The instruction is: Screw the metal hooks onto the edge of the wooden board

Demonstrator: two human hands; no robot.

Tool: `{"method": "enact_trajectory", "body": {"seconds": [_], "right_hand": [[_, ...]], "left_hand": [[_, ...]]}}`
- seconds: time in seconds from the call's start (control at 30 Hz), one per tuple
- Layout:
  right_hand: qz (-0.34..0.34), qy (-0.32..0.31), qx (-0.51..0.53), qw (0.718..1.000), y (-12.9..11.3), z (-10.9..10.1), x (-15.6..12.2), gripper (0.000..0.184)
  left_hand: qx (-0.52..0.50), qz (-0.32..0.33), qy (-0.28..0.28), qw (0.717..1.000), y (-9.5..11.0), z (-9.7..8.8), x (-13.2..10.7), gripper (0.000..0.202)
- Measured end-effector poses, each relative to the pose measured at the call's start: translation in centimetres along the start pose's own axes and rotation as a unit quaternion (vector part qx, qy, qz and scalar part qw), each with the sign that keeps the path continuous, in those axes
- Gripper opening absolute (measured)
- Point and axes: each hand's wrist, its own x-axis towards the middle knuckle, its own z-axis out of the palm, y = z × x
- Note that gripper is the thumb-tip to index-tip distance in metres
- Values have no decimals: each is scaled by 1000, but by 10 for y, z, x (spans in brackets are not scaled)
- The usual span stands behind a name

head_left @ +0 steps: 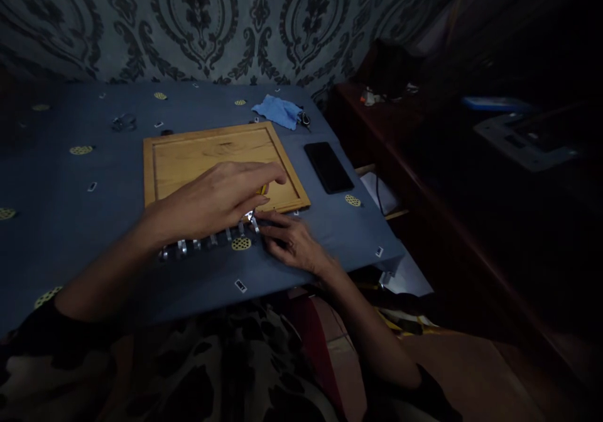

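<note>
A wooden panel (211,152) with a raised frame lies on the blue cloth. My left hand (219,193) reaches across its front part, fingers bent around a small yellow object (262,189) that is mostly hidden by the hand. Just below the left fingertips is a shiny metal clip (255,223), catching bright light. My right hand (293,243) rests on the cloth at the panel's front corner, its thumb and fingertips closed at this clip. Several similar metal pieces (182,246) stretch in a row to the left along the panel's front edge, partly behind my left forearm.
A black phone (328,167) lies right of the panel. Behind it are a crumpled blue cloth (277,110) and a dark key-like item (304,119). A clear ring-shaped object (124,122) sits at the back left. A dark red cabinet (377,139) stands beyond the table's right edge.
</note>
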Motion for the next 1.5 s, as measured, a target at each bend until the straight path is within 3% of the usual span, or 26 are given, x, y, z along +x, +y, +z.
{"method": "enact_trajectory", "body": {"seconds": [0.13,0.3,0.6,0.83,0.97,1.3,1.5], "right_hand": [[3,3,-1,1000,0,1,0,38],[-4,4,0,1000,-1,2,2,35],[-21,0,2,1000,-4,-3,7,35],[-24,9,-13,1000,-4,-2,6,35],[-23,5,-16,1000,-3,-1,6,35],[-17,-2,-15,1000,-7,-5,7,34],[-16,-2,-12,1000,-7,-6,7,35]], "left_hand": [[1,-45,47,998,-5,4,1,34],[3,-50,83,995,-13,5,2,30],[64,-60,70,994,-9,-6,-2,28],[50,-16,20,998,-6,-11,-4,22],[60,-22,-11,998,-5,-12,-6,22],[50,-81,40,995,10,-32,-16,22],[74,-58,15,995,5,-21,-10,19]]}}
